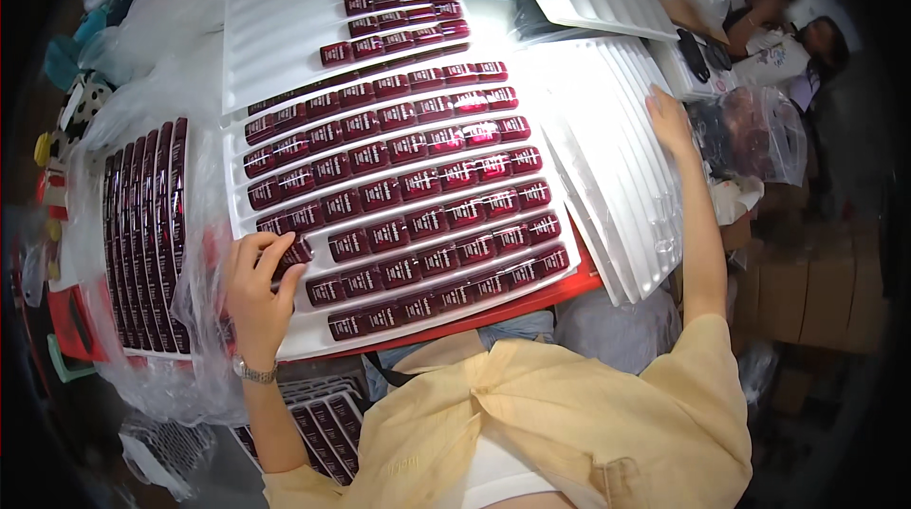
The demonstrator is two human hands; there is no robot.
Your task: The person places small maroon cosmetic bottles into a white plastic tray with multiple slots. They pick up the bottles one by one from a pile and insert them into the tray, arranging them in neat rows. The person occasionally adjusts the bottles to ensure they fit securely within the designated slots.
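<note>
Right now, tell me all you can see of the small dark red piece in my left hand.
The small dark red piece looks glossy and block-like; whether it is glass or plastic, I cannot tell. The left hand holds it between thumb and fingers, which hide part of it. It is at the left end of a row of similar pieces on the white tray; whether it touches the tray is unclear.

Wine-red pieces [419, 184] are bearing whitish print, striping the white tray [275, 44] that is paling toward eleven o'clock. The worktop [550, 298] is showing red at four, the shirt [588, 376] soft yellow at five. A watch [254, 371] is gleaming silver at eight; boxes [826, 296] are showing brown past three.
</note>
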